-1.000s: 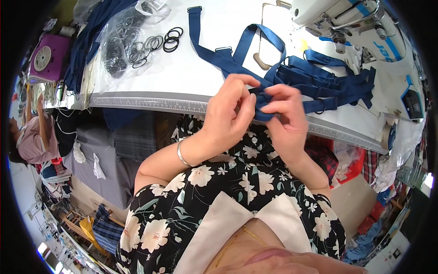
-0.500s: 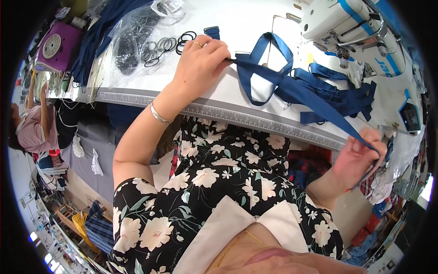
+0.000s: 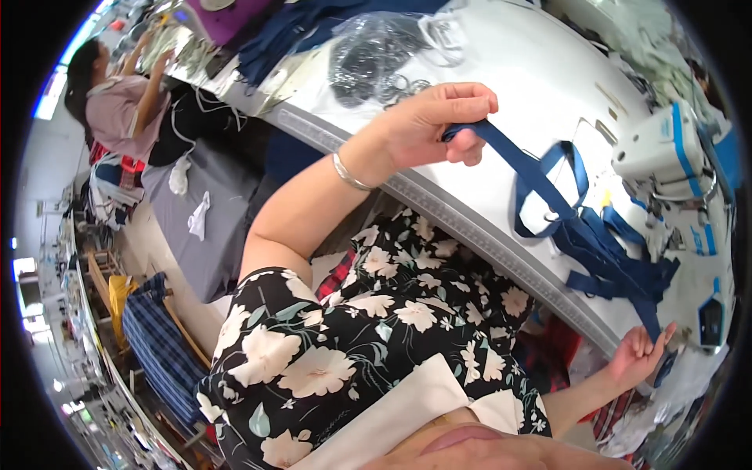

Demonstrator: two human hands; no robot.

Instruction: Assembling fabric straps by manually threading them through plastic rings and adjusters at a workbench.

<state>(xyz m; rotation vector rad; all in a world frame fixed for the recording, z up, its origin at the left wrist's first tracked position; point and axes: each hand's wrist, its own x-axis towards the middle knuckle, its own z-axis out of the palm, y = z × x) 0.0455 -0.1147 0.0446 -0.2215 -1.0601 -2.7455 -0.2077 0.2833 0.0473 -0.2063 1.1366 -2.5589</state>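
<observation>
My left hand (image 3: pixel 435 129) is raised over the near side of the white table, its thumb and fingers closed on one end of a navy blue strap (image 3: pixel 513 153). The strap runs right, past a loop of the same webbing, to a heap of navy straps (image 3: pixel 599 251). At the table's right front edge, my right hand (image 3: pixel 638 356) is closed on navy strap that comes down from the heap. A short piece of it hangs past that hand. Where the strap passes among the heaped ones I cannot make out.
A white and blue sewing machine (image 3: pixel 662 157) stands at the right. A clear plastic bag (image 3: pixel 372 59) of dark rings lies beyond my left hand. Along the front edge runs a ruler strip (image 3: pixel 486 215). Another person (image 3: pixel 129 106) sits at far left, near a purple box (image 3: pixel 231 19).
The whole view has turned, so the table now slants down to the right. My left hand still grips its strap end, and my right hand still holds strap by the table's edge.
</observation>
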